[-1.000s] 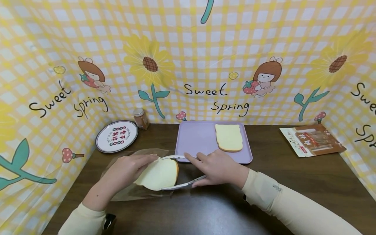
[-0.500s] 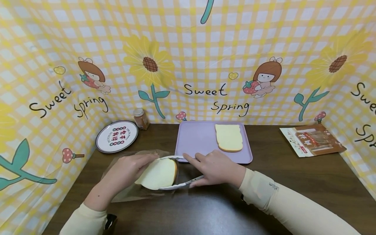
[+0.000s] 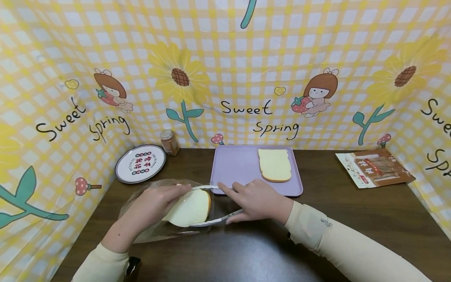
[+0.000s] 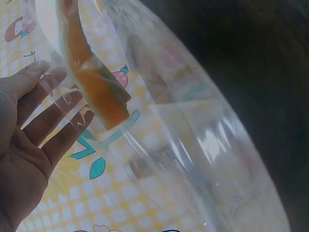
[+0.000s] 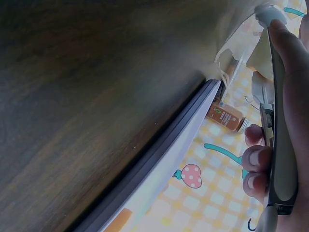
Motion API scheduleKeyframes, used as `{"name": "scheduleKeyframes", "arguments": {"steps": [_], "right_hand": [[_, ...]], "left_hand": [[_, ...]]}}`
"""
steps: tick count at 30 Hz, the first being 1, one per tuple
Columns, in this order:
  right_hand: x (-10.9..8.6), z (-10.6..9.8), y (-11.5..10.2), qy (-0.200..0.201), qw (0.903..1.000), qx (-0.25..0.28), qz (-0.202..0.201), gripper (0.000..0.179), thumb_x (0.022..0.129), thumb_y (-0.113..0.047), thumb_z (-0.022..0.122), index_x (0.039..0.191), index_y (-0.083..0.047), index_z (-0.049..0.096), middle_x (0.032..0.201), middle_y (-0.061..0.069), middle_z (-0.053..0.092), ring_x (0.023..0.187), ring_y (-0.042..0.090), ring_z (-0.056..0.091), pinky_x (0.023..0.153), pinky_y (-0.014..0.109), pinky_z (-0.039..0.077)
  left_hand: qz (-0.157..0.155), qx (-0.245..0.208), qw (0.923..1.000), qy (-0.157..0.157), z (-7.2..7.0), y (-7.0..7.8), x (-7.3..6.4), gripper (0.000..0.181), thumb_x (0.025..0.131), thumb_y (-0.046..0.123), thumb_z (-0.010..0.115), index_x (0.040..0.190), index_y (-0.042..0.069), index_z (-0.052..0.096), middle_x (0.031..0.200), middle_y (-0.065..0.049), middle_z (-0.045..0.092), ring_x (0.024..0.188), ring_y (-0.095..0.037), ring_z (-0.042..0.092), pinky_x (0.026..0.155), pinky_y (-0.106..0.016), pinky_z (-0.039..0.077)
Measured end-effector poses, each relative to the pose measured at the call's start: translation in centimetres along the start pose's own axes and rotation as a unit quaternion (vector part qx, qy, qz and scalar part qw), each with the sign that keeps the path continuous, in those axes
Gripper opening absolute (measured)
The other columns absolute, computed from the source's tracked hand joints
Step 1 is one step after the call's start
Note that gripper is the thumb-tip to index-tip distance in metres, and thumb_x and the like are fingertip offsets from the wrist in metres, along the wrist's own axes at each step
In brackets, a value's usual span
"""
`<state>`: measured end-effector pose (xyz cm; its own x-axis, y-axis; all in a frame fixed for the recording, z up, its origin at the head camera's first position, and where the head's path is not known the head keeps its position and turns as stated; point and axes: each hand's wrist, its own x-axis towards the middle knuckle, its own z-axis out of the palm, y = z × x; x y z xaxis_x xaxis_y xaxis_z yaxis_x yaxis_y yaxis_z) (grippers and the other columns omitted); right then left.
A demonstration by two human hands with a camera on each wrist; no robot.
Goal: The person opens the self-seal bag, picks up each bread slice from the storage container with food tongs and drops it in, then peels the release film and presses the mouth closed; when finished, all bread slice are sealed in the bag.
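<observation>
My right hand (image 3: pixel 258 201) grips a pair of tongs (image 3: pixel 211 223), its thumb along one beige, dark-edged handle (image 5: pixel 283 154). The white tong arms spread on either side of a bread slice (image 3: pixel 188 209) with a brown crust. A clear plastic bag (image 3: pixel 158 234) surrounds much of the slice. On its left side, my left hand (image 3: pixel 153 201) holds the bag's film between thumb and fingers; the left wrist view shows the film over the fingers, beside the slice's crust (image 4: pixel 99 96). The tongs' tips are hidden around the bread in the head view.
Behind my right hand, a purple tray (image 3: pixel 230 166) bears another bread slice (image 3: pixel 276 166). A white plate (image 3: pixel 127 168) and a small jar (image 3: pixel 170 144) stand at the back left. A brown and white food packet (image 3: pixel 380 168) lies at the far right. Patterned cloth surrounds the dark table.
My right hand, the tongs and the bread slice have shifted slightly left. The bag's edge now shows beyond the slice's right side. My left hand has barely moved.
</observation>
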<state>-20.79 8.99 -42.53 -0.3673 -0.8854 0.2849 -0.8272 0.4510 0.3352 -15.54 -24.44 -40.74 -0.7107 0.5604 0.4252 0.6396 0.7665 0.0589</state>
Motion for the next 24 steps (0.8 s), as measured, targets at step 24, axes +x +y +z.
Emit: {"name": "scheduleKeyframes", "arguments": {"steps": [24], "right_hand": [[0.25,-0.05,0.19,0.024,0.9995,-0.013,-0.013,0.103,0.089,-0.090,0.054,0.160,-0.015,0.049,0.092,-0.005,0.065,0.049,0.010,0.047,0.044,0.030,0.045]], "left_hand": [[0.003,0.006,0.9993,0.037,-0.17,0.08,0.01,0.032,0.094,0.010,0.080,0.125,0.018,0.079,0.121,0.003,0.082,0.106,-0.019,0.081,0.086,-0.043,0.067]]}}
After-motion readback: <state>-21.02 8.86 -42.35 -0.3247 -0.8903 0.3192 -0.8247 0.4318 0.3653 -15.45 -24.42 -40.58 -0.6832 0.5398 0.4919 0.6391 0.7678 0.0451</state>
